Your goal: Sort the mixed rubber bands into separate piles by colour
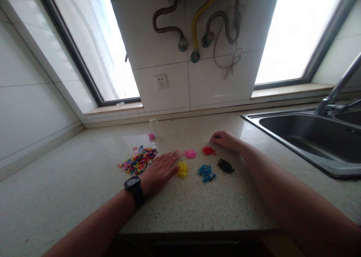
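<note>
My left hand [159, 171] lies flat on the speckled counter [84, 182], fingers apart, beside a mixed pile of small coloured rubber bands [137, 161]. Its fingertips touch a yellow pile [182, 169] and reach toward a pink pile [190, 153]. My right hand [225, 139] rests on the counter with fingers curled, just right of a red pile [208, 150]. A blue pile [206, 173] and a black pile [225, 166] lie between my arms. A black watch [134, 188] sits on my left wrist.
A clear small container [152, 130] with pink bands stands behind the mixed pile, near a clear bag. A steel sink [304, 136] with a tap [338, 89] fills the right side. A tiled wall with a socket [161, 81], hoses and two windows is behind.
</note>
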A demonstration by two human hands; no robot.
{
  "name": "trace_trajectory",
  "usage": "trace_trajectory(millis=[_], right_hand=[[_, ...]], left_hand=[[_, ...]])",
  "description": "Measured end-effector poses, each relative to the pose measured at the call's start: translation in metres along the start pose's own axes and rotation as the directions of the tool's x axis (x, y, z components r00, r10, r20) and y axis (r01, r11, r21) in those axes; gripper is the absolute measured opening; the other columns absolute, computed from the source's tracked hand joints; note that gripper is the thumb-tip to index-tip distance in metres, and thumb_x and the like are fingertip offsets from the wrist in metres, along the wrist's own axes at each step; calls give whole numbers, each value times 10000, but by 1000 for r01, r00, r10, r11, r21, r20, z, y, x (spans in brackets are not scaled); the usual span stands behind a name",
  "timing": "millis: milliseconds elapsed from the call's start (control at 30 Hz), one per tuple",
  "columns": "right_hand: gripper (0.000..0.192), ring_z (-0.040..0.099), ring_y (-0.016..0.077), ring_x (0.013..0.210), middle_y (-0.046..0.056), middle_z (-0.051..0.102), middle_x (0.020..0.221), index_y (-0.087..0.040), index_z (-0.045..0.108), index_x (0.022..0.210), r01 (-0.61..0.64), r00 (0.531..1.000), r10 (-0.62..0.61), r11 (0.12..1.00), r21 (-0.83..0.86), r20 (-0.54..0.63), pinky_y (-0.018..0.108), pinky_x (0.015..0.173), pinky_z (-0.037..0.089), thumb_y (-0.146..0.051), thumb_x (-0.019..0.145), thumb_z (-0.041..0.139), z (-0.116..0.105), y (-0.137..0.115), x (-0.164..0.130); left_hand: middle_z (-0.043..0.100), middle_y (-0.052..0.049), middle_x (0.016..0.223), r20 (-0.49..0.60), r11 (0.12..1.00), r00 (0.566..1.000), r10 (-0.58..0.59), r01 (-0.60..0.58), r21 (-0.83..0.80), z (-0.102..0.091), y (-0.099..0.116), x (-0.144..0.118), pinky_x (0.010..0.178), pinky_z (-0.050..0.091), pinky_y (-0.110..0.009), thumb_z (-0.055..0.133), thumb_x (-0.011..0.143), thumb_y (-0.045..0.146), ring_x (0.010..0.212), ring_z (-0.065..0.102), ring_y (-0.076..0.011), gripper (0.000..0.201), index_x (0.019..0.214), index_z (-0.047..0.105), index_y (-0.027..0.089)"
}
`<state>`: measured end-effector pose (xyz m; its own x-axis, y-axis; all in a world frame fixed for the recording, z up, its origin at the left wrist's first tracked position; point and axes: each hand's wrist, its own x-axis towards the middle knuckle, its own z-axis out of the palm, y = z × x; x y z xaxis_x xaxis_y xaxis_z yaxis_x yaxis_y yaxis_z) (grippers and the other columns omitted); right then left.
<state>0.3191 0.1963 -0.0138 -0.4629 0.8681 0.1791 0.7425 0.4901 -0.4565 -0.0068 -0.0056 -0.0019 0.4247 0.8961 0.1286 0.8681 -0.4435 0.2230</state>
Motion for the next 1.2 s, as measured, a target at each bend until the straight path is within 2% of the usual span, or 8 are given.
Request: trace_trajectory(millis=[233, 500, 700, 933, 1067, 1200], right_hand=[[263, 665, 210, 784, 67, 758, 909, -217, 759, 935, -2, 1000, 2, 1000, -15, -7, 299, 708, 483, -389, 860, 575, 3, 2, 5], [271, 666, 203, 791, 61, 757, 898, -229, 761, 938, -7, 1000, 6, 997, -78, -25, 279, 683, 459, -398, 856, 564, 2, -3, 2], [261, 667, 195, 804, 60, 761, 920, -233, 762, 951, -12, 999, 9, 996, -86, -34, 270, 683, 446, -379, 854, 569, 1, -7, -2], [267, 665, 204, 783, 68, 762, 916, -233, 769, 961, -14, 999, 11, 995, -96, -37, 273, 650, 429, -368, 849, 568, 0, -11, -4], [259, 663, 202, 786, 64, 761, 912, -234, 773, 964, -42, 998, 39, 996, -79, -42, 271, 654, 430, -353, 844, 576, -1, -11, -6], [263, 663, 198, 779, 64, 759, 897, -219, 772, 956, -35, 999, 33, 999, -32, -42, 272, 658, 441, -352, 848, 572, -2, -11, -10]], left_hand=[[262, -125, 1597, 8, 990, 990, -142, 142, 4, 8, -12, 6, 1191, 208, -427, 93, 1005, 586, 1481, 224, -224, 715, 1545, 255, 146], [199, -42, 1621, 54, 991, 995, -87, 81, 103, 13, -12, 17, 1207, 132, -455, 84, 1009, 572, 1503, 120, -214, 664, 1553, 249, 228], [168, -2, 1627, 111, 995, 991, -69, 60, 86, 7, -7, 25, 1202, 115, -480, 75, 1008, 570, 1506, 105, -209, 633, 1564, 176, 283], [183, 18, 1623, 141, 999, 990, -12, 6, 43, 2, -3, 29, 1206, 96, -493, 85, 1010, 567, 1508, 85, -190, 599, 1553, 182, 333], [208, 0, 1618, 95, 1000, 995, -13, 15, -19, 0, -3, 26, 1213, 134, -452, 85, 1012, 561, 1503, 121, -186, 620, 1558, 199, 290], [270, -59, 1601, -31, 991, 995, -97, 94, -95, 3, -6, 17, 1211, 206, -398, 97, 1015, 550, 1486, 202, -185, 667, 1555, 248, 189]])
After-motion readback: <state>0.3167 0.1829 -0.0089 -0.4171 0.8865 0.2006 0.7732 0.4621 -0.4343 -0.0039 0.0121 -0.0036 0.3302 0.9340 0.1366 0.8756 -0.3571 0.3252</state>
